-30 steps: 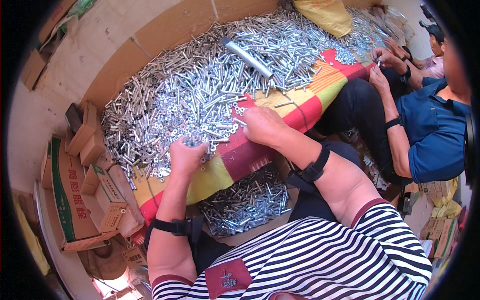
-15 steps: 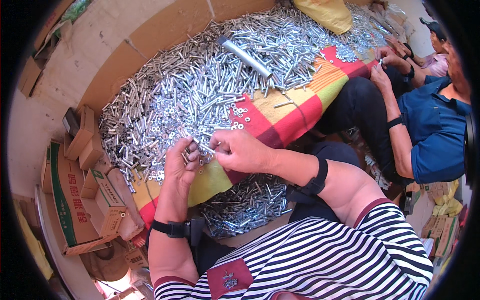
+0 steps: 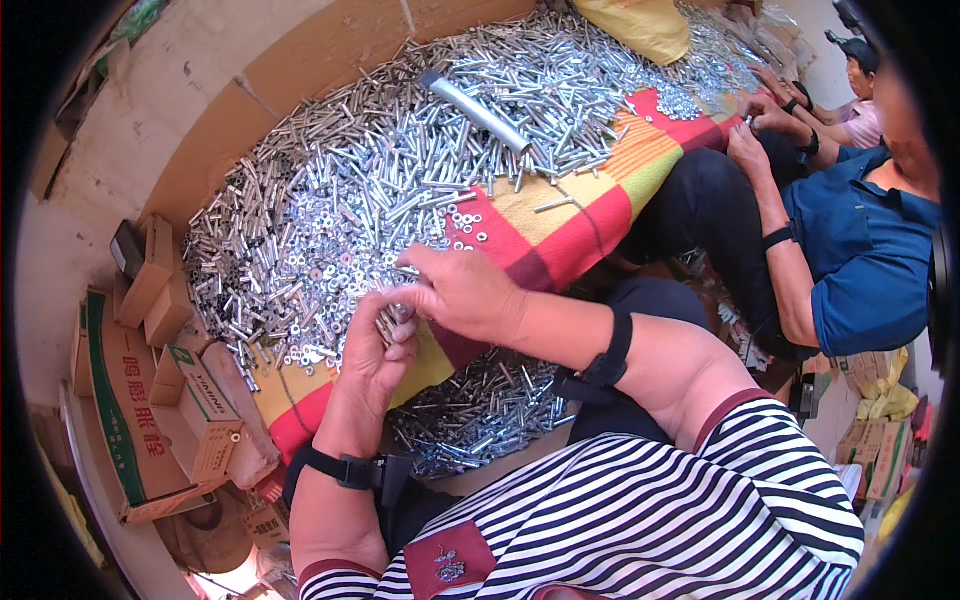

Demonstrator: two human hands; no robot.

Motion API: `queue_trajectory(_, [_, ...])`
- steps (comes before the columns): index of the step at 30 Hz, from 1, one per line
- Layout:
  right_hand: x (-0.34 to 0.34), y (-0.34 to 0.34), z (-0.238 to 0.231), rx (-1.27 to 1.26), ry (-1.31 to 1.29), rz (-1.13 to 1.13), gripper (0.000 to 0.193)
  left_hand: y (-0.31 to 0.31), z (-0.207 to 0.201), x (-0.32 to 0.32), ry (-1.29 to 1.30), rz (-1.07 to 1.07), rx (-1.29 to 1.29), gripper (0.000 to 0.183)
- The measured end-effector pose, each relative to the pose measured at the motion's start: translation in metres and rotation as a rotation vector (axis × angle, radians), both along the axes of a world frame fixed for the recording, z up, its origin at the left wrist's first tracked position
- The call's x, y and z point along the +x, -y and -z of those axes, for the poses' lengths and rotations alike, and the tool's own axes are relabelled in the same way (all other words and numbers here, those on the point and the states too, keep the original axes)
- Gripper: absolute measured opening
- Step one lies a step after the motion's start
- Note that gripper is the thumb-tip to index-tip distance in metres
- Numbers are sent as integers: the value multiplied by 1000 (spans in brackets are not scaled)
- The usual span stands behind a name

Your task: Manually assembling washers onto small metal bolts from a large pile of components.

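Now both hands meet over the blanket

Since a second ago, the right hand (image 3: 465, 295) left the bolt pile (image 3: 400, 190) and joined the left hand (image 3: 375, 350), whose fingers close on a bundle of bolts (image 3: 388, 322), seemingly pointing away; right fingers pinch its top.

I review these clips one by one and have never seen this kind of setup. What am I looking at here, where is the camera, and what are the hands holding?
There is no machine: a person in a striped shirt works with bare hands. The camera sits on their head and looks down, so edges bend. The left hand grips a small bundle of metal sleeves, and the right hand meets it, fingers on the bundle. In front lies a big pile of silver bolts and sleeves with loose washers on a striped cloth. A long metal tube rests on the pile. Cardboard boxes stand at left. Another person in blue works at right.
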State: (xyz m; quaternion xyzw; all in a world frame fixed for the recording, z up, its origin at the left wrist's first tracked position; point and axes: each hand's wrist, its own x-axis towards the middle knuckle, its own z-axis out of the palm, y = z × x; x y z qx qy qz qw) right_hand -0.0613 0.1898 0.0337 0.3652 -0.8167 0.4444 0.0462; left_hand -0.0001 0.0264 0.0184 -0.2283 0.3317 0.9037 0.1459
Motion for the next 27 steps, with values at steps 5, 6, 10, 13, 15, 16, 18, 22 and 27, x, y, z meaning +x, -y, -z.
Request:
queue_trajectory(5, [-57, -63, -14, 584, -350, 368, 6, 22, -12, -3, -137, -142, 308, 25])
queue_trajectory(6, [-62, -81, -13, 703, -399, 423, 10, 23, -16, -3, -148, -141, 308, 25])
queue_trajectory(10, [-78, -103, -4, 882, -375, 431, 15, 57, -7, -3, -233, -207, 294, 27])
queue_trajectory(13, [-70, -88, -12, 781, -336, 363, 13, 71, -7, -3, -103, -115, -24, 19])
queue_trajectory(15, [-70, -73, -5, 608, -203, 350, 14, 51, -22, -6, -29, -69, -478, 18])
queue_trajectory(16, [-66, -56, -7, 601, -207, 333, 14, 51, -28, -1, 53, -37, -934, 17])
queue_trajectory(18, [-54, -29, -6, 418, 3, 219, 16, 61, 10, -8, -135, -96, -1311, 17])
queue_trajectory(22, [-32, 0, -2, 236, 14, 42, 18, 44, 1, -12, -370, 53, -2094, 23])
queue_trajectory(27, [-33, 8, -5, 50, 226, 35, 21, 43, -2, -17, -421, 58, -2092, 20])
